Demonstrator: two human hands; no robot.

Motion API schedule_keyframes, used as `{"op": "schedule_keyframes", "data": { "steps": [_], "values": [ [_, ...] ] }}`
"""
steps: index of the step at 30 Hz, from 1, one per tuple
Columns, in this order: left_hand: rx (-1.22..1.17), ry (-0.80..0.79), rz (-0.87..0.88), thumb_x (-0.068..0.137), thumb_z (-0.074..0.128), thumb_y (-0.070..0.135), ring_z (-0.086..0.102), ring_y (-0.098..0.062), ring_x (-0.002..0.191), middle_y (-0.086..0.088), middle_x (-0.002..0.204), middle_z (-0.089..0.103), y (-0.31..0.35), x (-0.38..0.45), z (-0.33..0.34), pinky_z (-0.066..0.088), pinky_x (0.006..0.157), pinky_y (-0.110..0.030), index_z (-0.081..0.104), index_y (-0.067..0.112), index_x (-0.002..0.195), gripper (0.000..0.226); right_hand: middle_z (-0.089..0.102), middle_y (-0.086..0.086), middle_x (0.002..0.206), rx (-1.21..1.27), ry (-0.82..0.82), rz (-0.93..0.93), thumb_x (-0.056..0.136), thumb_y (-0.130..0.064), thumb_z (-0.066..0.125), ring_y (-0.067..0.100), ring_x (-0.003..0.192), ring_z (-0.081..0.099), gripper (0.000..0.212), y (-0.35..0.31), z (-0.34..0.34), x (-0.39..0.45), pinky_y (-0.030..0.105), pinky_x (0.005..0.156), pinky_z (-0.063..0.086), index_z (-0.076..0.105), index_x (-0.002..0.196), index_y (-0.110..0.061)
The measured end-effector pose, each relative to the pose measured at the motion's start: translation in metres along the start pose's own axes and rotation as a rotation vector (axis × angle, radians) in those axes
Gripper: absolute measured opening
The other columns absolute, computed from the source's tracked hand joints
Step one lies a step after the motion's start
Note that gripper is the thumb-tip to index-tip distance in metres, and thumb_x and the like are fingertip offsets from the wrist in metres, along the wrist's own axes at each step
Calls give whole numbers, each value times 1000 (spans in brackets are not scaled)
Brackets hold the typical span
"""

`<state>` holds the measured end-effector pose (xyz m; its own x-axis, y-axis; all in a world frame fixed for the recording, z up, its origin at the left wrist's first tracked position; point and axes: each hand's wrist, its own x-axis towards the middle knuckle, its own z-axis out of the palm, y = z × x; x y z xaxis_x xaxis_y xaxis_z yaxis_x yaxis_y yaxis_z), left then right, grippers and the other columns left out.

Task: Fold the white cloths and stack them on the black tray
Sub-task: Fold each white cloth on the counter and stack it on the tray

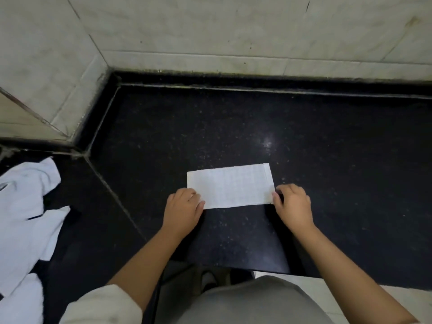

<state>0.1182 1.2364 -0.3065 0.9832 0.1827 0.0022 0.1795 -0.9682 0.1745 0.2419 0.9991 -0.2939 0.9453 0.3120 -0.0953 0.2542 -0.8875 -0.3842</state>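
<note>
On the speckled black stone counter (327,148) | flat folded white rectangular cloth (230,184) | left hand (183,209) pinching its near-left corner | right hand (293,204) gripping its right edge | crumpled white cloths (25,206) heaped far left

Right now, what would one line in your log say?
step: folding | white cloth: flat rectangle on black counter | left hand: near-left corner | right hand: near-right corner | unfolded cloths: far left | tray: unseen

I count one folded cloth (230,186) at centre frame, one heap of unfolded cloths (25,218) at the left edge, and two hands.
</note>
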Motion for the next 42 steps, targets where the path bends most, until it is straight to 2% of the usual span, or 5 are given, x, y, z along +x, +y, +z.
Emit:
{"op": "schedule_keyframes", "data": {
  "steps": [5, 9, 19, 27, 42],
  "values": [
    [-24, -164, -218, 98, 35, 31, 17, -26, 145, -13, 154, 21, 18, 35, 2, 21, 116, -39, 24, 3, 144, 55, 57, 14, 118, -174, -147, 260, 91, -29, 47, 30, 109, 51, 33, -20, 5, 9, 38, 88, 42, 55, 109, -2],
    [-7, -297, -296, 99, 21, 44, -11, -20, 146, -7, 158, -11, 14, 36, 20, -4, 119, -36, -6, 8, 148, 67, 56, 11, 121, -189, -165, 327, 94, -27, 41, 27, 113, 49, 31, -28, 14, 10, 35, 91, 41, 55, 112, -5],
    [-70, -272, -248, 97, 15, 45, -9, -18, 146, -5, 158, -7, 7, 32, 22, -3, 119, -36, -2, 9, 148, 65, 48, 5, 65, 312, 81, 137, 88, -9, 52, 21, 68, 49, 23, -67, 0, 7, 27, 55, 32, 46, 66, -5],
    [-47, -96, -365, 83, 33, 35, 60, -29, 115, -14, 121, 64, -38, -16, -10, 48, 90, -51, 62, 0, 115, 56, 59, 13, 63, 238, -2, -379, 76, -1, 60, 26, 58, 55, 14, -154, 55, -10, 23, 59, 37, 55, 62, -2],
    [-110, -159, -393, 99, 29, 31, 2, -17, 147, -3, 158, 10, -58, -49, -7, 5, 120, -35, 16, 12, 147, 53, 64, 9, 63, 186, -27, -439, 67, 4, 62, 23, 55, 61, 11, -155, 91, -29, 35, 52, 55, 68, 72, -2]
  ]
}}
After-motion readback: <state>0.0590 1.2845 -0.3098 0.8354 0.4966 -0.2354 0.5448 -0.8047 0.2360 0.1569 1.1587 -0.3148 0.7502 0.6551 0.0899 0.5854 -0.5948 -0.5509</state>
